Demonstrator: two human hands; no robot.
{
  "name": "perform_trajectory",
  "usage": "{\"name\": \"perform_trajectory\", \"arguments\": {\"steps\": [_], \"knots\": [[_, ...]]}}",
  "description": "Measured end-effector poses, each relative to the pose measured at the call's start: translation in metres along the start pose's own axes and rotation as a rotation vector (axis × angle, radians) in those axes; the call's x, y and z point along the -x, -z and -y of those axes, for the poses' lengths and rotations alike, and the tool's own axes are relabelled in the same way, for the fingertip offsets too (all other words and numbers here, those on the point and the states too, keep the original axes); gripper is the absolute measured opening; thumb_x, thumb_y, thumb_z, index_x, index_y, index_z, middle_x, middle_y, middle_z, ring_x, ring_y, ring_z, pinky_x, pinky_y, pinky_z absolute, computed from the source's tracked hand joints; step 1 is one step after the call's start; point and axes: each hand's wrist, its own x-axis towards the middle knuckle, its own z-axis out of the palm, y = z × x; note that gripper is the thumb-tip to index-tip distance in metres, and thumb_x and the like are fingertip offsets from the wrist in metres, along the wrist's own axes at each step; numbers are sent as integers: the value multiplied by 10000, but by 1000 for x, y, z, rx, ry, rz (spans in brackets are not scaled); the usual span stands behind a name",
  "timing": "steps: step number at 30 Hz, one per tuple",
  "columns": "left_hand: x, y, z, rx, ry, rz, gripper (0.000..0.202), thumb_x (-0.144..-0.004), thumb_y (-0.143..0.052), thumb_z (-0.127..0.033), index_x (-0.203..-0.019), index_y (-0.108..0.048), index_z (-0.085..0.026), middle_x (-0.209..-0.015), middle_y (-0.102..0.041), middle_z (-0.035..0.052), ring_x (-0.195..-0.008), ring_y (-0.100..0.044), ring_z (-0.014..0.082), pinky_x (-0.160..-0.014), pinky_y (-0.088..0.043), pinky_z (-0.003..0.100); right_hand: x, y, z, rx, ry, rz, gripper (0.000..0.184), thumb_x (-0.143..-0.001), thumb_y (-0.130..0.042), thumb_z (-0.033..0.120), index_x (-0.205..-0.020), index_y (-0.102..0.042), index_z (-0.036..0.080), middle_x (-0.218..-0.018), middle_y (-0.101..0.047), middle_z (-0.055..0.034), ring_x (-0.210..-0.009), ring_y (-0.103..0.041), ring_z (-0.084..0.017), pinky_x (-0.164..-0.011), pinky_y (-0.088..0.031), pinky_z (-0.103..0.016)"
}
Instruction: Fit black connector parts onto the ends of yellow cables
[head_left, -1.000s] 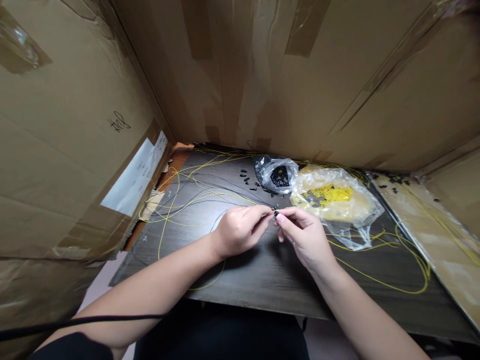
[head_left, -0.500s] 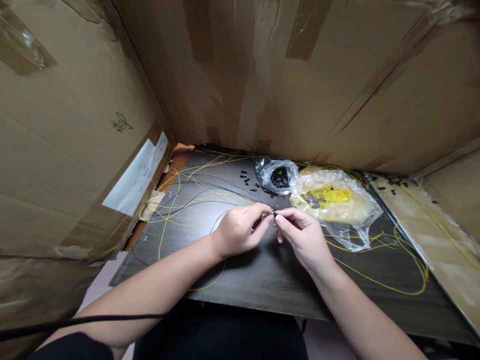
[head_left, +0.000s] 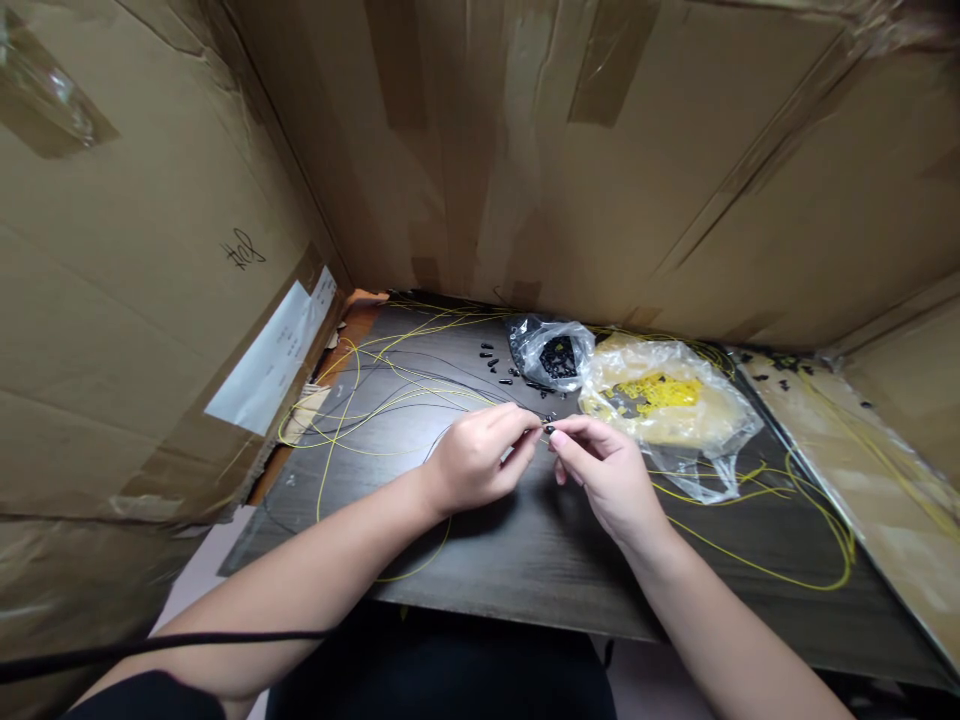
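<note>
My left hand (head_left: 480, 458) and my right hand (head_left: 600, 470) meet fingertip to fingertip above the dark table (head_left: 525, 540). The left hand pinches the end of a thin yellow wire (head_left: 420, 390). The right hand pinches a small black part (head_left: 550, 429) against that wire end. Both hands are closed in a pinch. Loose yellow and black wires (head_left: 375, 400) trail away to the left over the table.
A clear bag of black parts (head_left: 553, 352) and a clear bag of yellow parts (head_left: 664, 400) lie behind the hands. Several loose black parts (head_left: 495, 362) sit beside them. Cardboard walls (head_left: 150, 250) enclose the table on the left, back and right. A yellow wire loop (head_left: 810, 540) lies at the right.
The hands have stayed almost in place, with only small finger movements at the pinch. The view has shifted slightly.
</note>
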Motion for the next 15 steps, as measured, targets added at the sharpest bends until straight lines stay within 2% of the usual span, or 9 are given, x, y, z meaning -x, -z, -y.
{"name": "perform_trajectory", "arguments": {"steps": [5, 9, 15], "knots": [[1, -1, -1, 41, 11, 22, 67, -930, -535, -146, -956, -597, -148, -770, -644, 33, -662, -581, 122, -626, -470, 241, 0, -3, 8, 98, 59, 7, 160, -881, -716, 358, -942, -723, 210, -799, -637, -7, -544, -546, -84, -494, -431, -216], [0, -1, -3, 68, 102, -19, 120, -913, -569, -201, -1020, -586, -150, -795, -654, 35, -687, -604, 127, -629, -478, 240, -1, -3, 8, 138, 126, 3, 143, -901, -688, 352, -924, -717, 214, -910, -618, -23, -563, -534, -75, -490, -446, -222], [-1, 1, -4, 42, 112, 20, 68, -935, -520, -176, -922, -584, -155, -747, -637, 24, -605, -556, 111, -596, -450, 238, -2, -1, 3, 265, 230, -23, 123, -924, -657, 324, -957, -715, 221, -1086, -571, -64, -695, -592, -113, -538, -507, -254]]}}
